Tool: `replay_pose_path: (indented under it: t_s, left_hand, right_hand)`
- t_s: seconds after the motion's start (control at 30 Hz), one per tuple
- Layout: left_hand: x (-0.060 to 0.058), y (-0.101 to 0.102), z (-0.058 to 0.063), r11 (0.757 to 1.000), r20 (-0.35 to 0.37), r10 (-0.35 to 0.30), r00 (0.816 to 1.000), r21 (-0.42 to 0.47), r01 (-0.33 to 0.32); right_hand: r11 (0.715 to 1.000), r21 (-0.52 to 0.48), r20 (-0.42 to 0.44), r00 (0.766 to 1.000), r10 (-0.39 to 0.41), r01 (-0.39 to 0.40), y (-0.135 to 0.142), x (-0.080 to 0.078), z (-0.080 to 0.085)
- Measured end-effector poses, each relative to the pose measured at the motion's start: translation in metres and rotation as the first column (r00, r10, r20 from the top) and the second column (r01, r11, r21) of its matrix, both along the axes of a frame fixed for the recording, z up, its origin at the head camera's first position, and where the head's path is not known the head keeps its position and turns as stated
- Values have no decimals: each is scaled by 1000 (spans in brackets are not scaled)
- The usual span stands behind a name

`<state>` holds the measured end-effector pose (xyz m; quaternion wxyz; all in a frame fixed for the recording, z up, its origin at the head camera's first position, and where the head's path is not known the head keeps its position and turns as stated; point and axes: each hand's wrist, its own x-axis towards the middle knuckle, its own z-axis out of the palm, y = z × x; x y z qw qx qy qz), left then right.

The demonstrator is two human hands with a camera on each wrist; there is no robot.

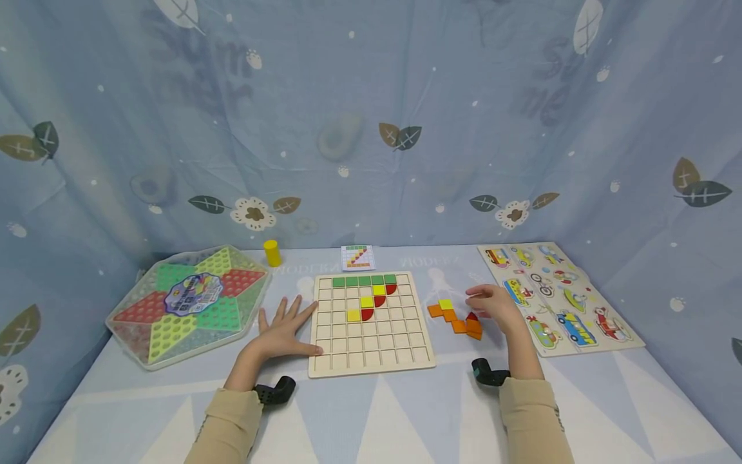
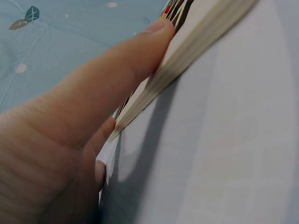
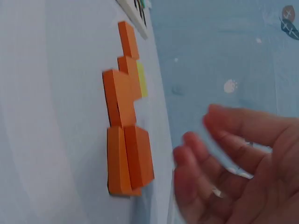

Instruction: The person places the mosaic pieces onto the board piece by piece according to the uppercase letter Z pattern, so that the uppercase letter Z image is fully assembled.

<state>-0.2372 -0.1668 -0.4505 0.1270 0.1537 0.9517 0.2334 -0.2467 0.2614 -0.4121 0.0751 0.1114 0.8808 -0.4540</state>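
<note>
My left hand point(image 1: 282, 335) lies with fingers spread at the left edge of a wooden grid board point(image 1: 371, 345). Its thumb point(image 2: 135, 56) presses on the board's rim in the left wrist view. Green squares point(image 1: 364, 281) form a row at the board's top, and yellow squares point(image 1: 367, 301) step down diagonally beside red quarter-round pieces point(image 1: 379, 301). Over the table right of the board hovers my right hand point(image 1: 494, 306), its fingers loosely bent and holding nothing. Close beside it are several orange pieces point(image 3: 126, 98), a yellow piece point(image 1: 445, 303) and a red piece point(image 1: 472, 316).
A small pattern card point(image 1: 357, 257) lies behind the board. On the left sits a hexagonal Chinese checkers box point(image 1: 191, 303), with a yellow cylinder point(image 1: 272, 253) behind it. At the right is a vehicle picture puzzle point(image 1: 559, 299). A blue curtain point(image 1: 371, 161) hangs along the back.
</note>
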Motion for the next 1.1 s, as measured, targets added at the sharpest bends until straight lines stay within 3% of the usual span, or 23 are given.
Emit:
replay_pose_path:
  t_s: [0.2,0.33,0.8,1.1]
  left_hand:
    - [0,-1,-4,1000,8,2,1000,-6,-2]
    - [0,0,-3,1000,8,6,1000,-4,-6]
    - [0,1,0,1000,-2,12,1000,-10,-12]
    - [0,1,1,1000,-2,8,1000,-6,-8]
  right_hand:
    - [966,250,114,993,32,-60,-1,4,-4]
    - [956,287,138,990,21,-60,-7,4,-7]
    - [984,176,75,997,-36,22,-16,1,-6]
    - [996,15,-47,995,-83,84,-20,-3,-3]
